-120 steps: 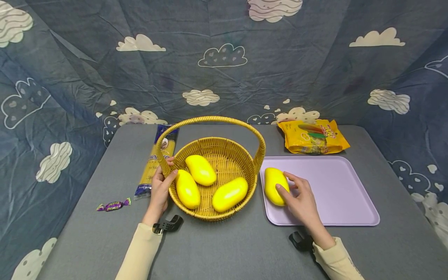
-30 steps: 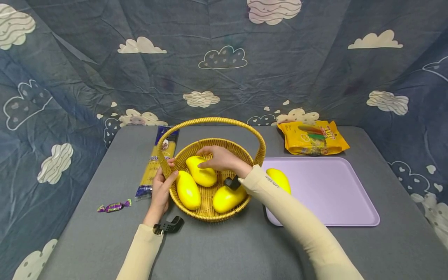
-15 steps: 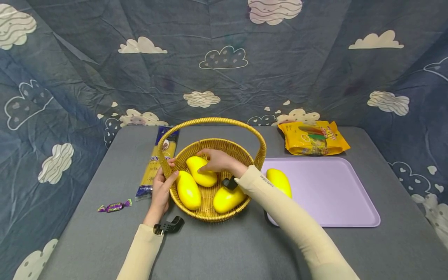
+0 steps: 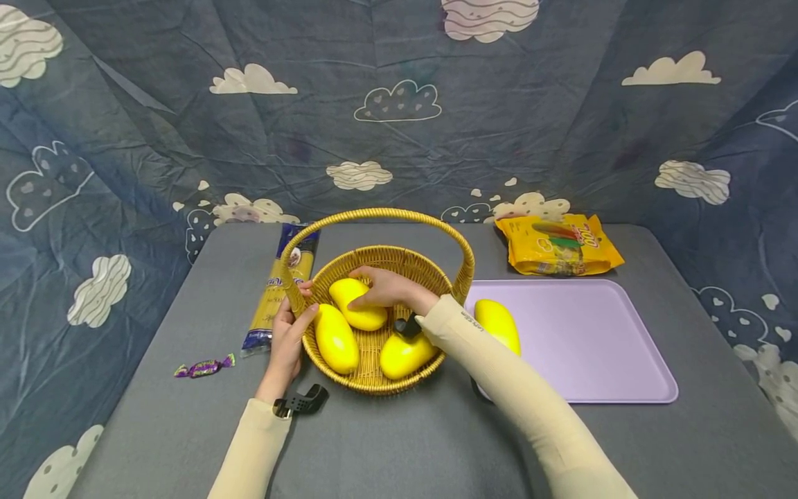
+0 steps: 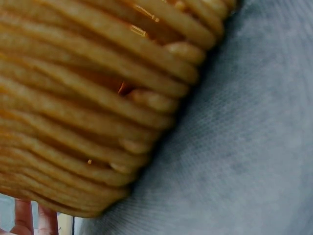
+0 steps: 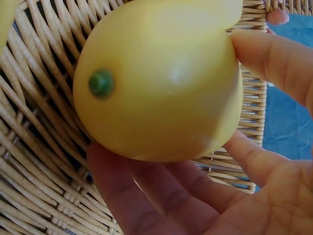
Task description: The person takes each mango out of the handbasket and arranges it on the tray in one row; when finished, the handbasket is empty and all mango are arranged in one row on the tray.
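Right hand [image 4: 388, 287] inside wicker basket [image 4: 382, 389]: grip closed round the yellow rear fruit [image 4: 364, 317], thumb one side, fingers the other; green stem nub [image 6: 101, 83] visible from right wrist. Left hand [image 4: 289, 341]: grip on the basket's left side, at foot of handle [image 4: 377, 213]. Front-left fruit [image 4: 337, 341] and front-right fruit [image 4: 405, 358] also in basket. Fourth fruit [image 4: 500, 322] on lilac tray [image 4: 595, 346], partly behind right sleeve [image 4: 520, 391]. Basket stands on grey bench [image 4: 399, 450].

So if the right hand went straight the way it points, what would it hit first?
Beyond the oval yellow mango it holds, the right hand would probably meet the left wall of the round golden wicker basket, though depth is unclear.
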`<action>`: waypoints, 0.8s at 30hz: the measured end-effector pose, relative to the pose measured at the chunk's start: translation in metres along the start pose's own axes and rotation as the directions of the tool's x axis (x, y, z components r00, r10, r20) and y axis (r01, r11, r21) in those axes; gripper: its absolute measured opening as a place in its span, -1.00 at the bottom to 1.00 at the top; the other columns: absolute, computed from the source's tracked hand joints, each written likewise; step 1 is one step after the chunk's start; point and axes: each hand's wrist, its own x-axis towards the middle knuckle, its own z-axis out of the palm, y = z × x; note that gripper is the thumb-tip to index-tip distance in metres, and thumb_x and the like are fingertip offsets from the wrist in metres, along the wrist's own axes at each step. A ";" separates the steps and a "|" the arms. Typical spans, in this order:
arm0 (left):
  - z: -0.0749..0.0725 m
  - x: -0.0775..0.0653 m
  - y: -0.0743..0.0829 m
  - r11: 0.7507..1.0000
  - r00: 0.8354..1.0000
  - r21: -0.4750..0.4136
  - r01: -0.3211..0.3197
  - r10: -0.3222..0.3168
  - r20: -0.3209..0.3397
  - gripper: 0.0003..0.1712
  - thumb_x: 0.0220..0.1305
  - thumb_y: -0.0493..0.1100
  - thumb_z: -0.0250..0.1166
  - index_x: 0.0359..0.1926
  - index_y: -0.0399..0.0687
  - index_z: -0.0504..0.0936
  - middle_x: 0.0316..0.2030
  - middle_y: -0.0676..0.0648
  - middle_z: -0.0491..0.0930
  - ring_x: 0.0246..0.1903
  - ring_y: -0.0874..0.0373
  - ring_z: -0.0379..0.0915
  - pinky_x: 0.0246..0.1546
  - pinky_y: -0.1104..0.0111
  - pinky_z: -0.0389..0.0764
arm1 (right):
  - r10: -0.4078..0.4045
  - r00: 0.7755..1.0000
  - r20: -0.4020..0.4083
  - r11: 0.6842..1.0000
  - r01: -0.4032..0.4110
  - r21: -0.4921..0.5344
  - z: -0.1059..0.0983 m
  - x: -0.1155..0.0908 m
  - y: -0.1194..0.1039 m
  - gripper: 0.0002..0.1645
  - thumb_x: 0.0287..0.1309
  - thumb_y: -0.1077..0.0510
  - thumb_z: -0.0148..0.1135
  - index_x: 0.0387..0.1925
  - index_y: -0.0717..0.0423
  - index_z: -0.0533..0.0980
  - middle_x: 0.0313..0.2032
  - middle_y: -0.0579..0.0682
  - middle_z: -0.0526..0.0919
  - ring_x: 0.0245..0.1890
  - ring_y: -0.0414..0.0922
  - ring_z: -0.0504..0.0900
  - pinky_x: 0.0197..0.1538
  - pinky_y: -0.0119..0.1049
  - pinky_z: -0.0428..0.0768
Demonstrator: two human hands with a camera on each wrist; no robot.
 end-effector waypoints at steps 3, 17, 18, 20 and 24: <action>0.000 0.000 0.000 1.000 1.000 0.000 0.001 -0.001 -0.002 -0.63 0.30 -0.34 0.18 0.06 -0.44 0.33 0.22 -0.12 0.34 0.24 0.08 0.19 0.21 0.34 0.26 | -0.005 1.000 0.010 1.000 0.005 0.010 0.001 0.001 0.001 -0.18 0.10 0.01 0.34 0.36 0.00 0.23 0.29 0.10 0.31 0.20 0.00 0.34 0.18 -0.14 0.34; 0.000 0.001 0.000 1.000 1.000 0.009 -0.003 0.003 -0.004 -0.64 0.30 -0.33 0.19 0.05 -0.44 0.34 0.23 -0.11 0.34 0.25 0.09 0.19 0.23 0.34 0.23 | 0.006 0.999 0.045 0.999 -0.008 0.043 -0.002 0.000 0.003 -0.20 0.06 0.05 0.36 0.33 -0.03 0.24 0.21 0.11 0.36 0.08 -0.04 0.40 0.08 -0.19 0.40; 0.000 0.001 0.000 1.000 1.000 0.006 -0.004 0.004 -0.004 -0.64 0.30 -0.34 0.18 0.05 -0.45 0.34 0.23 -0.11 0.34 0.25 0.09 0.19 0.23 0.34 0.23 | 0.005 0.999 0.046 0.999 -0.007 0.039 -0.002 0.000 0.003 -0.20 0.06 0.05 0.36 0.33 -0.03 0.24 0.21 0.11 0.36 0.08 -0.04 0.40 0.07 -0.19 0.41; 0.001 0.001 0.000 1.000 1.000 0.002 -0.006 0.006 -0.005 -0.63 0.30 -0.34 0.18 0.05 -0.45 0.34 0.23 -0.12 0.34 0.25 0.08 0.18 0.23 0.34 0.23 | 0.001 0.999 0.046 1.000 -0.003 0.031 -0.002 0.001 0.004 -0.20 0.06 0.05 0.36 0.32 -0.03 0.24 0.21 0.11 0.36 0.07 -0.04 0.40 0.06 -0.20 0.41; 0.001 0.000 0.000 1.000 1.000 -0.007 -0.008 0.008 -0.005 -0.63 0.30 -0.35 0.18 0.05 -0.47 0.33 0.23 -0.12 0.34 0.25 0.08 0.19 0.22 0.34 0.24 | -0.003 0.999 0.046 1.000 0.002 0.025 -0.004 0.000 0.006 -0.21 0.05 0.05 0.36 0.30 -0.05 0.25 0.19 0.11 0.37 0.04 -0.04 0.41 0.04 -0.21 0.42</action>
